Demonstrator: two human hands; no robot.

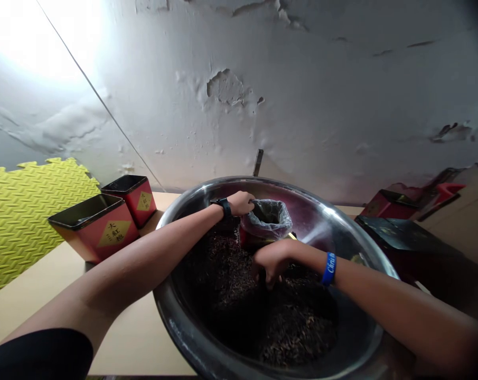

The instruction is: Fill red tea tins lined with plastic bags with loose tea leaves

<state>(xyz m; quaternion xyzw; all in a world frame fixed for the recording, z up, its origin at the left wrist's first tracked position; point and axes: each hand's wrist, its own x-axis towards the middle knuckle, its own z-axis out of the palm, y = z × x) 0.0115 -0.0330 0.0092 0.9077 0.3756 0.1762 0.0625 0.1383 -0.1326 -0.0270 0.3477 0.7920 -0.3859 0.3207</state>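
A wide metal basin (171, 316) holds a bed of dark loose tea leaves (302, 332). Inside it, towards the back, stands a red tea tin (249, 238) lined with a clear plastic bag (284, 215) whose edge is folded over the rim. My left hand (242, 203), with a black watch at the wrist, is closed on the tin's left rim and the bag edge. In front of the tin, my right hand (272, 261) reaches down into the leaves with curled fingers; a blue band circles that wrist. Its fingertips are partly hidden.
Two open red-and-black tins (115, 232) (143, 203) stand on the pale table (139, 338) left of the basin. Yellow foam matting (36, 211) leans at the far left. More dark and red tins (397, 203) are at the right. A peeling wall (302, 105) rises behind.
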